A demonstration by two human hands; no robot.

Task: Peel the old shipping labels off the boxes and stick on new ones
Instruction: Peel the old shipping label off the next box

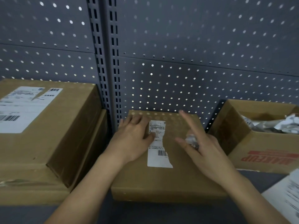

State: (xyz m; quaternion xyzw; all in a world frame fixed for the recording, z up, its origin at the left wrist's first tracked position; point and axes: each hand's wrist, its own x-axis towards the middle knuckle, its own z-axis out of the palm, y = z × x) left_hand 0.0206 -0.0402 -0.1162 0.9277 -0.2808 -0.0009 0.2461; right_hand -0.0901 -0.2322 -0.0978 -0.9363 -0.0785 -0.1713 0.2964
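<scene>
Middle box (178, 178): low centre of the frame, closed, lid up.
Old label (159, 159): a torn white strip on the lid, ragged along its right edge, barcode near the bottom. The peel looks part done to me.
Left hand (134, 135): your fingers lie flat and straight on the lid left of the strip, and the thumb tip presses on the strip's left edge.
Right hand (205, 147): right of the strip, forefinger stretched out and up, the other fingers curled round a crumpled scrap (191, 139).
Open carton (242, 138): right of the frame, wadded paper inside, likely your waste bin.
Large box (72, 118): left of the frame, with its own big label (21, 110) torn near the top.
Printed sheet (284, 196): lower right corner, too blurred to read.
Risk, tearing: the strip is narrow, so a fast or sideways pull could split it again at the ragged edge.
Risk, cardboard: a steep pull may lift the lid's brown skin and leave a poor bed for the new label.
Risk, scrap: the sticky wad may cling to your fingers or to the lid.
</scene>
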